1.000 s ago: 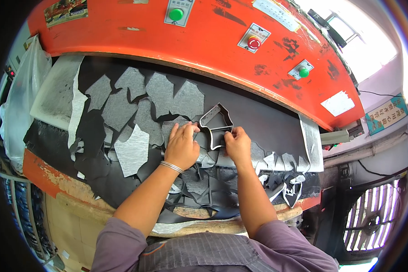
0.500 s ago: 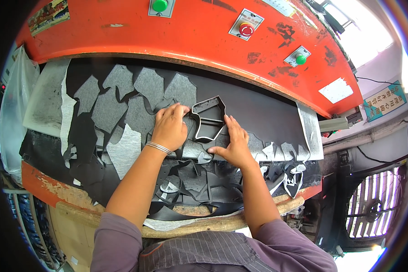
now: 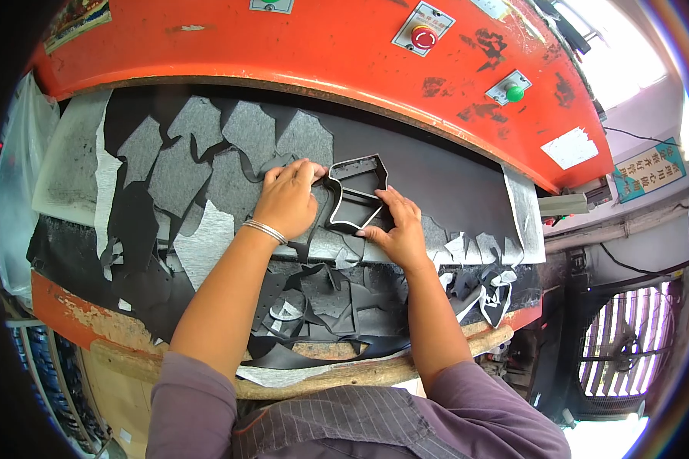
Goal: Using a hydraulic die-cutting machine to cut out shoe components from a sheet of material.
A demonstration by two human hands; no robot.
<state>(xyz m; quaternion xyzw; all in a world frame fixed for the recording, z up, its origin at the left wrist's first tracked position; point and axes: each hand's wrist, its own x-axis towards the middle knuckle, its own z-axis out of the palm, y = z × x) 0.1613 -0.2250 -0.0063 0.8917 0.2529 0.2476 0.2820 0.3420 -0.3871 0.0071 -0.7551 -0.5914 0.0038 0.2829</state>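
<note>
A steel cutting die (image 3: 361,194), an open frame with a crossbar, stands on a black sheet of leather-like material (image 3: 444,172). My right hand (image 3: 400,232) grips its right and lower edge between fingers and thumb. At the die's left side is my left hand (image 3: 287,200), its fingers bent and pressed together, fingertips close to the rim by the sheet's cut edge. Whatever lies under those fingertips is hidden. Left of it, several angular cut-out gaps in the sheet show a grey surface, with thin black strips between them. A silver bangle (image 3: 266,230) circles my left wrist.
An orange machine beam (image 3: 283,46) with a red button (image 3: 424,37) and a green button (image 3: 514,93) spans the far side. Black and grey scraps (image 3: 325,298) lie along the near edge. A clear plastic bag (image 3: 23,176) hangs left; a fan (image 3: 626,348) stands right.
The die has turned slightly and shifted a little, with my right hand now closed more firmly around its lower right corner. My left fingers have moved up along its left side.
</note>
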